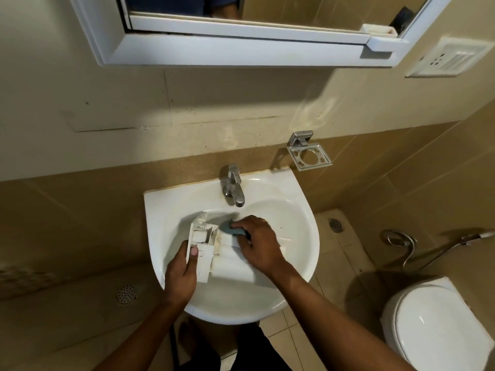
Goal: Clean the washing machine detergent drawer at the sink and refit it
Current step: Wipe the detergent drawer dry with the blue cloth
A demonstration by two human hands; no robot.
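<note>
The left hand (182, 274) grips the drawer (230, 266), the right hand (257, 242) pinches a scrubber (232, 229); hard scrubbing could wrench the drawer loose.

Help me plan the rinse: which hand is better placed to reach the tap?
Right, probably. The right hand, holding the blue scrubber on the drawer, lies nearer the tap; the left hand grips the drawer's front end, steadying it in the sink.
</note>
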